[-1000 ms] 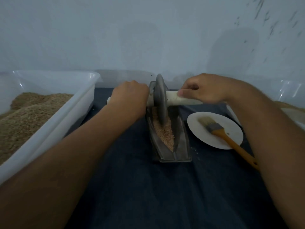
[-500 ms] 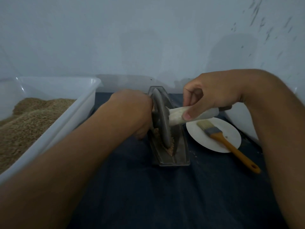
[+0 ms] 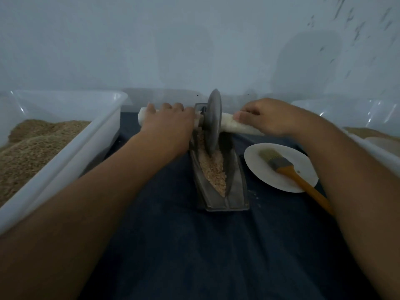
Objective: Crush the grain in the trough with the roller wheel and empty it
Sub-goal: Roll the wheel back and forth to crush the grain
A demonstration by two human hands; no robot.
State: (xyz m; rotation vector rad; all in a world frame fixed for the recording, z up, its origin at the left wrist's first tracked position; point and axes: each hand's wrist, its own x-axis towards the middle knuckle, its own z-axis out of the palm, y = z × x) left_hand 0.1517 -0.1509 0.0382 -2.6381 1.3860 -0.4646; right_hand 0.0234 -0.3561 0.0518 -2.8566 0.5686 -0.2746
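A grey metal trough (image 3: 218, 187) is lying lengthwise on the dark desk (image 3: 194, 245), holding pale tan grain (image 3: 213, 167) along its channel. The grey roller wheel (image 3: 213, 121) is standing upright on edge in the grain toward the far end, its white axle handle (image 3: 240, 126) sticking out on both sides.

At mid-frame the roller wheel (image 3: 214, 122) and trough (image 3: 236, 187) are looking like dull grey metal, the grain (image 3: 214, 169) coarse and crumbly. The left tub (image 3: 65, 152) is showing glossy translucent plastic, the worktop (image 3: 194, 245) lying under matt dark cloth. At right, the brush (image 3: 290, 169) is showing a smooth orange handle on a matt white plate (image 3: 307, 167).
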